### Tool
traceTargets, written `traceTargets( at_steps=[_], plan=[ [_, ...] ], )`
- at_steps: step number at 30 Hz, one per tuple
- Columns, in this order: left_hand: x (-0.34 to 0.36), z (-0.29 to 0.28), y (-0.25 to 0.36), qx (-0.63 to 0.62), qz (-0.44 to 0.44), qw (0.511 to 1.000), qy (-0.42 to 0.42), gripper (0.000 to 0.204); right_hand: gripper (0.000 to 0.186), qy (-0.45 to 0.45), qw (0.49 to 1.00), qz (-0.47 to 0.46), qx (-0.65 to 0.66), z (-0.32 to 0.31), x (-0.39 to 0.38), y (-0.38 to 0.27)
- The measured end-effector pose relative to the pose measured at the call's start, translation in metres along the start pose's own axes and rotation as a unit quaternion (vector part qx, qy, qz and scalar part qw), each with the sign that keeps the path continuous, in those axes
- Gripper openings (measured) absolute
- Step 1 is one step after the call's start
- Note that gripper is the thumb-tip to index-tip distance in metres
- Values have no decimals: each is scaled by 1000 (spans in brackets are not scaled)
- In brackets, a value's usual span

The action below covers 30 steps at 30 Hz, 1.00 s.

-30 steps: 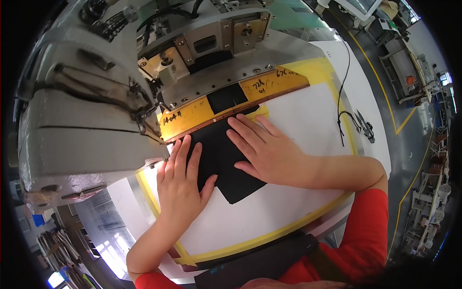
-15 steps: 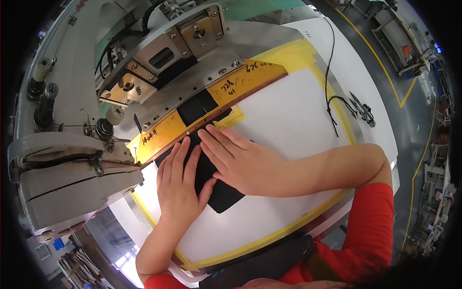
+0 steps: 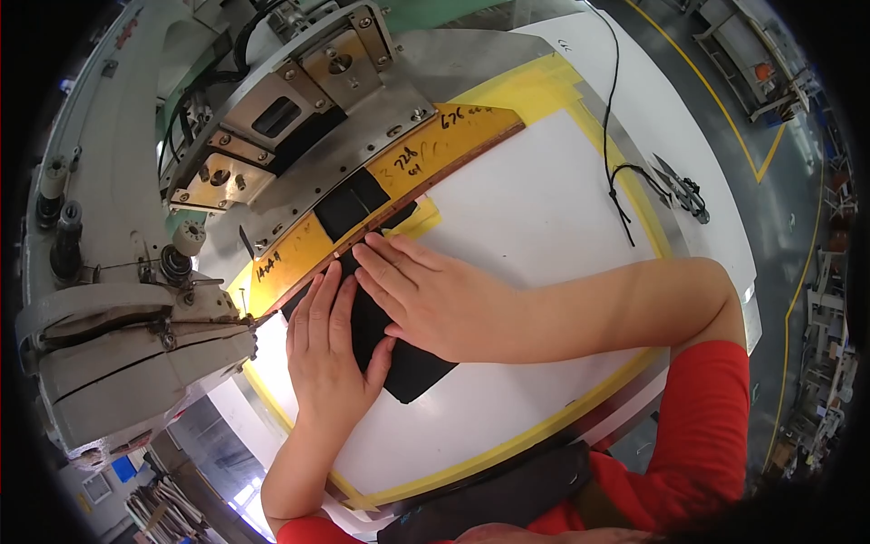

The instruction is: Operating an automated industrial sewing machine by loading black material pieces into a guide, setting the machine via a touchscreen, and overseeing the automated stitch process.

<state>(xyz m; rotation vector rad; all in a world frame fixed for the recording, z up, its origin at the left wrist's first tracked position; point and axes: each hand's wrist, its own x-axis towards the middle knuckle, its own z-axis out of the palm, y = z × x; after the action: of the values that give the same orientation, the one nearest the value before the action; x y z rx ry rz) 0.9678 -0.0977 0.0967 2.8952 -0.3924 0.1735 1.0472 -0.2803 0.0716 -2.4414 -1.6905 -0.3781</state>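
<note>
A black fabric piece (image 3: pixel 415 374) lies on the white work surface, its upper edge against the long yellow clamp plate (image 3: pixel 471 136) with a reddish-brown lower edge. My left hand (image 3: pixel 328 354) rests flat on the fabric's left part, fingers stretched toward the plate and thumb out to the side. Across the fabric's right part lies my right hand (image 3: pixel 444 304), also flat, its fingertips close to the plate's edge. The two hands nearly meet over the middle of the fabric and hide much of it. A black patch (image 3: pixel 352 204) shows on the plate.
The sewing machine head (image 3: pixel 136 340) stands close to my left hand. Behind the plate is a metal clamp bracket (image 3: pixel 281 113). Yellow tape (image 3: pixel 507 449) borders the white surface. Thread snips (image 3: pixel 684 192) and a black cord (image 3: pixel 613 136) lie at the right.
The machine and plate sit slightly farther left in the picture, as the view has shifted a little. Both hands stay flat on the fabric, with hardly any movement against the plate.
</note>
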Motion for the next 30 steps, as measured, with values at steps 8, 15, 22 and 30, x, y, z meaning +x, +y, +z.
traceTargets(
  at_steps=[8, 15, 22, 30],
  plan=[
    [-1, 0, 0, -9, 0, 1000, 9, 74, 63, -23, 999, 5, -28, -4, 0, -2],
    [-13, -8, -4, -1, -15, 1000, -21, 70, 69, -61, 997, 37, 35, -6, 3, 0],
    [-40, -8, -11, 27, -51, 998, 29, 72, 71, -64, 996, 39, 57, -11, 5, -2],
    [-37, -2, -15, -42, -77, 996, 29, 79, 68, -77, 996, 22, 27, -14, 3, 3]
  ],
)
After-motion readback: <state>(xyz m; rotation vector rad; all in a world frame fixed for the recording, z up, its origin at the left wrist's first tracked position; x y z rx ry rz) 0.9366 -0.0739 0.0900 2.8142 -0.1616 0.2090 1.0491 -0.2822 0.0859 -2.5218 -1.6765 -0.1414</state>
